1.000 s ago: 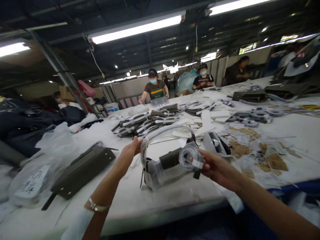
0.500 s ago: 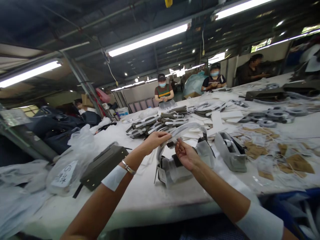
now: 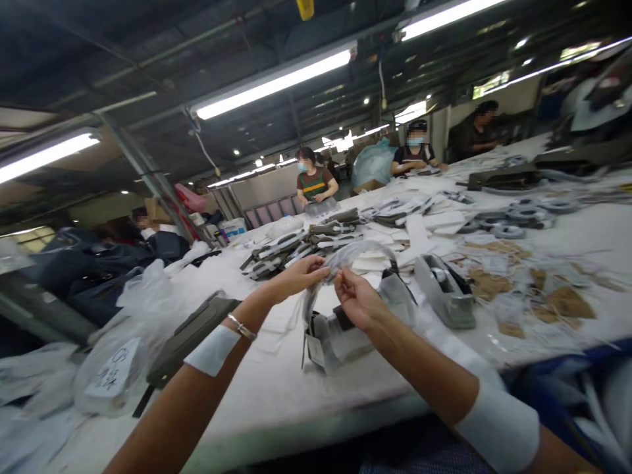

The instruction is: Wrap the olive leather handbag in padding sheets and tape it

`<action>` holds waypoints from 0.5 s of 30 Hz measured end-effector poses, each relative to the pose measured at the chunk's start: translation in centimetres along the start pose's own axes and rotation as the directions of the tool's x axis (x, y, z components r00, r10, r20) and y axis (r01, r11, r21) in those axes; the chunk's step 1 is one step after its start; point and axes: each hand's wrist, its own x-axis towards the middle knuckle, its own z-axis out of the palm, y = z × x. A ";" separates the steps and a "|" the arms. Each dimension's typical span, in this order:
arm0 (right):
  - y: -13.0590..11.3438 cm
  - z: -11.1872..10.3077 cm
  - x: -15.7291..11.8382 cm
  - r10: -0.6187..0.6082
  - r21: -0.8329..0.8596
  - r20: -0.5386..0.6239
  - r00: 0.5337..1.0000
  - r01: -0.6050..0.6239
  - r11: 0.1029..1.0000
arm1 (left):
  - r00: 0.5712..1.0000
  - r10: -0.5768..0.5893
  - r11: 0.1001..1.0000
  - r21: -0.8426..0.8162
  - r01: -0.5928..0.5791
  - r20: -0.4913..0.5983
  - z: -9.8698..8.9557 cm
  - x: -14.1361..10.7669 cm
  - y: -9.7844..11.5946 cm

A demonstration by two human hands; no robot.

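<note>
A dark bag wrapped in whitish padding (image 3: 340, 336) stands on the white table (image 3: 257, 408), with its covered handle (image 3: 363, 249) arching above it. My left hand (image 3: 302, 273) pinches the left part of the handle's wrapping between thumb and fingers. Just to the right, my right hand (image 3: 356, 296) has its fingertips closed on the same wrapping, close to the left fingertips. A tag hangs at the bag's left end. The exact spot under the fingertips is small and slightly blurred.
Left lie an olive bag (image 3: 190, 336) and a labelled plastic sack (image 3: 111, 375). Another wrapped bag (image 3: 447, 296) stands right, near brown paper tags (image 3: 567, 301). Beyond are piled wrapped straps (image 3: 291, 247). People sit or stand across the table; a blue-lined bin (image 3: 567, 395) is lower right.
The view has shifted, so most things appear further left. Both hands remain at the handle wrapping, their fingertips slightly changed in pose. The person across the table has turned and leaned.
</note>
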 end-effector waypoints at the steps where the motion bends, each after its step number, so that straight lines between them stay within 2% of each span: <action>1: 0.1 0.3 -0.1 -0.010 0.006 -0.015 1.000 0.010 1.000 | 1.000 0.009 1.000 -0.009 -0.009 0.023 -0.1 0.0 0.0; 4: 0.2 0.8 0.0 -0.035 0.025 -0.047 0.998 0.037 0.999 | 0.999 0.009 1.000 0.000 -0.009 0.045 -0.2 0.2 -0.4; 9: 0.2 0.8 1.0 -0.071 0.060 -0.060 0.996 0.075 0.995 | 0.997 -0.009 0.999 0.033 0.012 -0.077 1.0 1.0 -1.6; 13: 0.3 0.6 1.3 -0.089 0.065 -0.048 0.995 0.092 0.994 | 0.984 0.007 0.961 0.274 0.043 -0.179 2.1 1.5 -2.2; 15: 0.4 0.5 1.4 -0.089 0.062 -0.042 0.995 0.092 0.994 | 0.971 0.016 0.940 0.334 0.068 -0.240 2.4 1.6 -2.1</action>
